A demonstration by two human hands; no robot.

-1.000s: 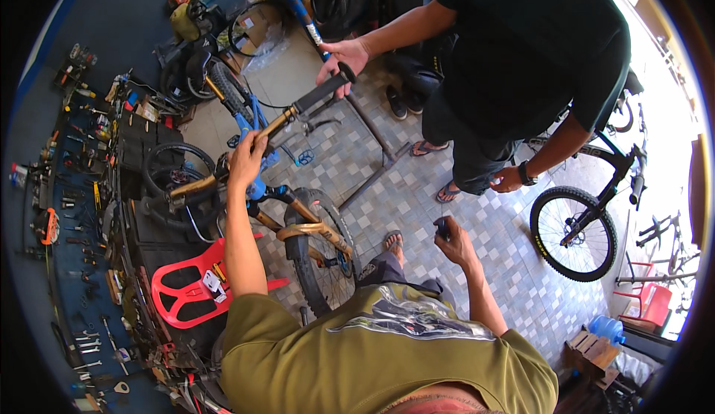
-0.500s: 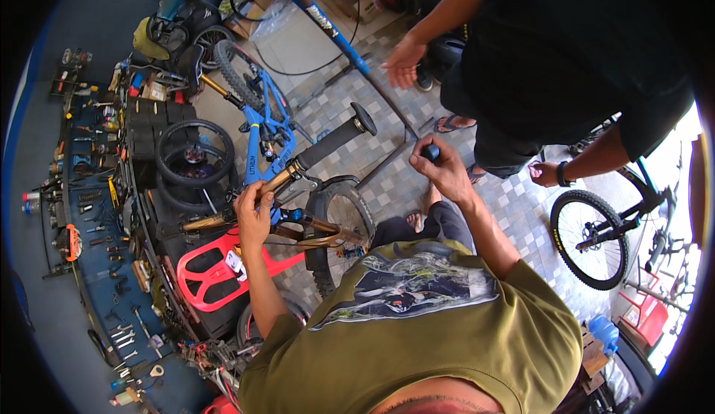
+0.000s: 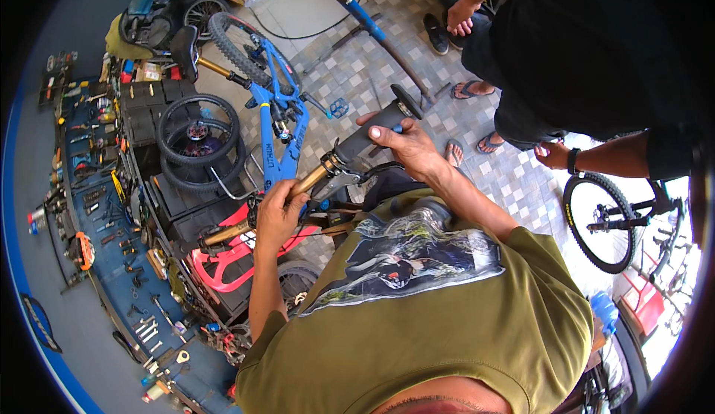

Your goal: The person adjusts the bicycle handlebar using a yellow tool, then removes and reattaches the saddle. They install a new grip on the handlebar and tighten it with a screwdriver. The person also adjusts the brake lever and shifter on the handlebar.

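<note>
A gold handlebar (image 3: 307, 182) of a mountain bike runs diagonally in front of me. My left hand (image 3: 278, 211) is closed around its gold tube. Beyond that sit a clamp and a brake lever (image 3: 337, 185). The outer end carries a dark rubber grip (image 3: 363, 140) with a wide round flange. My right hand (image 3: 408, 148) is closed on this grip, thumb on top and fingers behind. A bit of blue shows beside the thumb; most of that object is hidden. Below the bar, the front of the bike is largely covered by my arms and shirt.
A blue bike frame (image 3: 278, 140) stands ahead, near stacked wheels (image 3: 197, 135). A red plastic chair (image 3: 223, 265) is by the tool bench (image 3: 123, 243) at left. A person in dark clothes (image 3: 588, 64) stands at right, near another bike wheel (image 3: 600, 223). A blue pole (image 3: 350, 4) rises ahead.
My right hand has moved left from open space onto the dark grip. The bar has shifted slightly right in view. The other person's outstretched hand has drawn back.
</note>
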